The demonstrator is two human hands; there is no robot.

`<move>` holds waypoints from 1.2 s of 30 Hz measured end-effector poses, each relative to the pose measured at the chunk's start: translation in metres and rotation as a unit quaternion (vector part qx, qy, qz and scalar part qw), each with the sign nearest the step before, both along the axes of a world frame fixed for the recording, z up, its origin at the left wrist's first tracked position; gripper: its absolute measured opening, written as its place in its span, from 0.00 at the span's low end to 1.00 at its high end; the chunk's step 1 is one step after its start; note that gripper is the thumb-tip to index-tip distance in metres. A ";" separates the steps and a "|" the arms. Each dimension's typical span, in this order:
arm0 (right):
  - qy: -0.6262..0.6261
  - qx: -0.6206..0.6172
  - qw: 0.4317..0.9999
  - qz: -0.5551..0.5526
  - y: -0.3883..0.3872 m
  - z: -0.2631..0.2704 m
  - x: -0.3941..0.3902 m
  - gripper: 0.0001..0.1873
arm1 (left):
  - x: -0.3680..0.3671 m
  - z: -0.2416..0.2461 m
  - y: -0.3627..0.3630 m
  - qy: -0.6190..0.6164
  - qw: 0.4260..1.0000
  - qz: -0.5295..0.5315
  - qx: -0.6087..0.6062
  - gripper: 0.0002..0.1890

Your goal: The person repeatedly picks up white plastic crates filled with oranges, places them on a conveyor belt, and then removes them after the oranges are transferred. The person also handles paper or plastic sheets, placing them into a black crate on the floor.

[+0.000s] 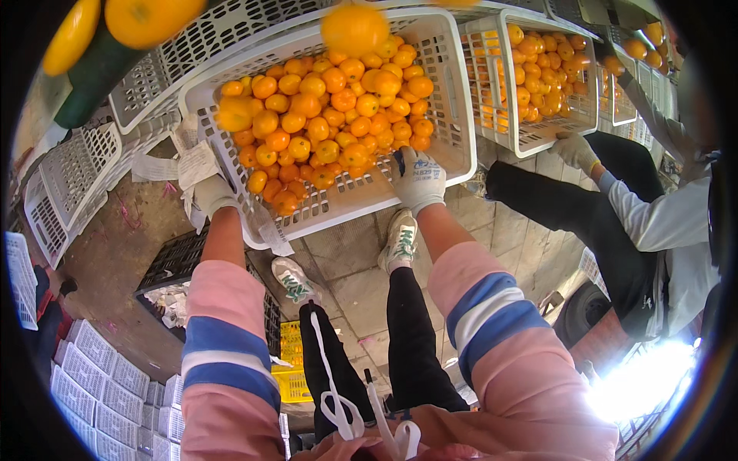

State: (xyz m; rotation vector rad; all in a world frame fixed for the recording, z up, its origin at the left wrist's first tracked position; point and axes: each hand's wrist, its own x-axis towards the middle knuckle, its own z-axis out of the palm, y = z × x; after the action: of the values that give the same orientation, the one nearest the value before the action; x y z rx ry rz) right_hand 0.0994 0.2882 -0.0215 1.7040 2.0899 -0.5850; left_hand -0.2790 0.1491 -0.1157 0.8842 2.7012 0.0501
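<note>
A white slatted plastic crate [447,92] full of orange citrus fruit [328,124], which look like mandarins, stands tilted before me. My right hand [424,176], in a pale knit glove with printing, reaches over its near wall. Those fingers point down beside the nearest fruit, and their tips are hidden. At the crate's left end is my left hand [213,193], also gloved. Paper slips [197,164] bearing writing cover its fingers, so its grip is hidden. Blurred fruit [354,30] appears above the pile, seemingly in mid-air.
On the right, a co-worker's gloved hand [576,151] touches another fruit-filled crate [513,129]. Fruit also shows at a dark green roller-like part [98,80], upper left. White crates [75,184] stand left. A black crate [167,259] of paper scraps and a yellow crate [293,386] flank my legs.
</note>
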 end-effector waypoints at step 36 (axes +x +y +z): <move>0.055 0.066 0.996 0.005 -0.002 -0.005 0.003 0.10 | -0.007 -0.022 -0.007 -0.096 0.971 0.195 0.096 0.17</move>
State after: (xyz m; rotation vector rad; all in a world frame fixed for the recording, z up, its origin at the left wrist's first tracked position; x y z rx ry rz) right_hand 0.1020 0.2865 -0.0263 1.7688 2.2582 -0.5591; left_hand -0.2862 0.1420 -0.1376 0.3575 2.6713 0.4632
